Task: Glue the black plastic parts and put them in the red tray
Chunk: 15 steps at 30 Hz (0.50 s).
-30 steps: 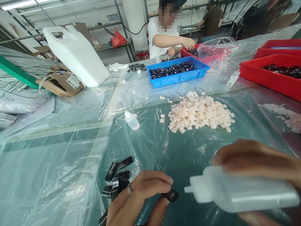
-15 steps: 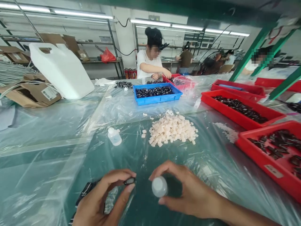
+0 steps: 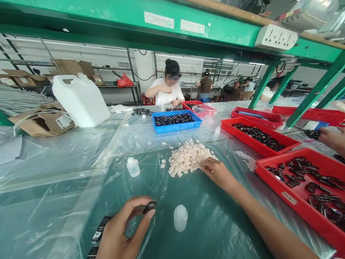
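Note:
Between thumb and forefinger, my left hand (image 3: 126, 225) pinches a small black part (image 3: 150, 207) with a pale oval face. My right hand (image 3: 217, 172) reaches to the right edge of a pile of small cream-coloured pieces (image 3: 185, 160). Its fingers are closed together there, and whatever is between them is hidden. A translucent white bottle (image 3: 180, 218) stands alone on the table in front of me. Another small bottle (image 3: 133, 167) with a white top is left of the pile. Black parts (image 3: 101, 228) lie beside my left hand, partly covered by it.
Red trays (image 3: 289, 196) of black parts line the right side. A blue tray (image 3: 176, 126) of black parts sits beyond the pile. A white jug (image 3: 82, 102) and cardboard box (image 3: 44, 122) are at left. A co-worker (image 3: 168, 90) sits opposite; another person's hand (image 3: 332, 138) shows at right.
My right hand has let go of the bottle, leaving it on the table, and moved forward to the pile. My left hand still holds the black part. The view has tilted upward.

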Tool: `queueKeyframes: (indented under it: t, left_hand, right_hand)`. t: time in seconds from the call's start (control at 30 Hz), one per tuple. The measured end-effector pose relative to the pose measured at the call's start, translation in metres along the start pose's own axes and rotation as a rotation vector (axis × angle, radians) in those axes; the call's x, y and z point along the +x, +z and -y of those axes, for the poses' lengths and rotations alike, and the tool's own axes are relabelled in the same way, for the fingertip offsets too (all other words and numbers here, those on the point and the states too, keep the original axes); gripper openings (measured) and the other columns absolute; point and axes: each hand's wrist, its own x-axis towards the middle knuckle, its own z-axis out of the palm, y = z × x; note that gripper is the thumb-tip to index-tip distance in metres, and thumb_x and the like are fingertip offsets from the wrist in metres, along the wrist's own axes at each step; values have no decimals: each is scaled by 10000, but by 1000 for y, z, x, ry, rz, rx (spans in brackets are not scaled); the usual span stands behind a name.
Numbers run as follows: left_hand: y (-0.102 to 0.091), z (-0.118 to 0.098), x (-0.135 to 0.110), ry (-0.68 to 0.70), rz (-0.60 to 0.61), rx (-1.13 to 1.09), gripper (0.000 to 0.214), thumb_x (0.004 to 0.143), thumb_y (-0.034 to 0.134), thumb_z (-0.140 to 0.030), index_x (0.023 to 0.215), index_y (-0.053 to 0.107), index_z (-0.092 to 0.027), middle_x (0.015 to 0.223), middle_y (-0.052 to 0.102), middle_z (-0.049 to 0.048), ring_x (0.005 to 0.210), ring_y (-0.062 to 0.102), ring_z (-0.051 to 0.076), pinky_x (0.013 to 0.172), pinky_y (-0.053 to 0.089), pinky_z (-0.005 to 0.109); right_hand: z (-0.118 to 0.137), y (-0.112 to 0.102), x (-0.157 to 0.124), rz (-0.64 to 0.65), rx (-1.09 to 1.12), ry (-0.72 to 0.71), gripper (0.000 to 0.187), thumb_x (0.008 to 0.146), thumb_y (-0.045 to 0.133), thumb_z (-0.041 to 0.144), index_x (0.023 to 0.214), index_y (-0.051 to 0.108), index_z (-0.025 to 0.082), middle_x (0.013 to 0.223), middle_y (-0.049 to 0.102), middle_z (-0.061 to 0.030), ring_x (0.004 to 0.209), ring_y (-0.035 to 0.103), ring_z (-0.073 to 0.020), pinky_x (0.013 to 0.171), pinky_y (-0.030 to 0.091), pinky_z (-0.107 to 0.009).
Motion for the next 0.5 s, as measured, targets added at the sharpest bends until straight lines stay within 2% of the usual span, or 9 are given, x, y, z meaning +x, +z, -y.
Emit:
queueKeyframes:
  t: [0.13,0.27,0.37,0.5]
  left_hand:
    - [-1,-3,-2,50,31,-5,117,943,668,-459,1006,707,-369,1062,763,-29,996,741,239,763,565,265]
    - [-4,-7,-2,81,53,15,109,968,627,-419,986,696,-336,1020,771,-2,960,744,261,783,570,332]
    - [-6,-12,-3,107,45,9,96,969,617,-378,965,692,-318,975,774,-1,900,743,250,778,569,340]
    - [-9,-15,-6,140,65,-33,102,976,617,-371,970,689,-298,911,763,12,809,731,225,637,563,274]
  right_hand:
    - [5,21,-4,6,-207,92,181,1032,651,317,1141,670,173,1168,682,-65,951,689,-187,827,609,-369]
    - [12,27,-11,15,-311,120,198,1030,655,304,1180,660,175,1208,672,-73,956,692,-189,821,615,-368]
    - [8,24,-15,28,-311,82,158,1036,646,296,1122,674,167,1119,694,-55,921,693,-179,819,611,-365]
    - [-3,15,-16,20,-239,42,158,1031,656,305,976,681,158,945,699,-17,818,685,-153,764,600,-329]
